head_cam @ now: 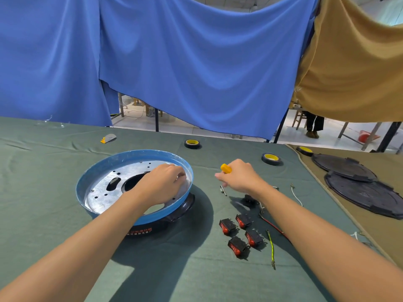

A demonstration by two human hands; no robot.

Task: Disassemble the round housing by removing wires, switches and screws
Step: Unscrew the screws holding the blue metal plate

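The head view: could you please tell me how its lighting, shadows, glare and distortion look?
Head view: bright, even light; the round housing throws a dark shadow to its near right on the green cloth; its metal plate glares white; the wide lens stretches both forearms toward the bottom corners; the switches look sharp.

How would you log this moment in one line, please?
left hand: in housing | right hand: holds yellow tool | switches: four out
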